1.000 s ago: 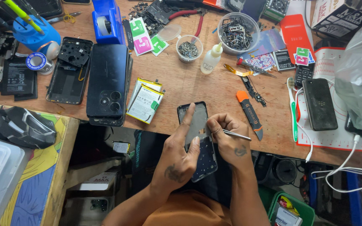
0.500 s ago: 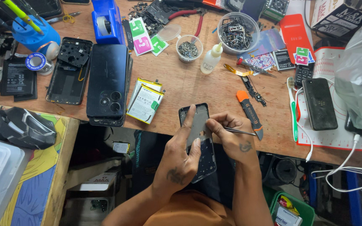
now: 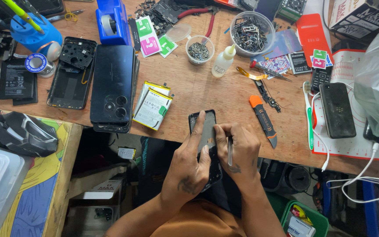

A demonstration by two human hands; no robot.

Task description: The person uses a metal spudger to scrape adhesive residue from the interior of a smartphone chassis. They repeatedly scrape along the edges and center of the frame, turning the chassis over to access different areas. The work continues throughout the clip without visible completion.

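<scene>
**Two hands on an opened phone at the bench edge**

The phone (image 3: 205,131) lies at the near edge of the wooden bench (image 3: 198,94), its lower end overhanging toward the person. The left hand (image 3: 189,169) cups it from below and the left, index finger stretched flat along its upper face. The right hand (image 3: 240,151) is closed round thin metal tweezers (image 3: 230,151), thumb and fingers pinching them upright, fingertips pressed on the phone's right edge.

Just right of the hands lies an orange-handled pry tool (image 3: 264,120). To the left sit two batteries (image 3: 153,106), then a dark back cover (image 3: 114,87) and an empty phone frame (image 3: 72,72). Farther off stand a small glue bottle (image 3: 223,61), a cup of screws (image 3: 198,49) and a clear tub of metal parts (image 3: 250,34). At the far right a black phone (image 3: 337,109) rests on a white mat (image 3: 356,145), beside a toothbrush (image 3: 309,114).
</scene>
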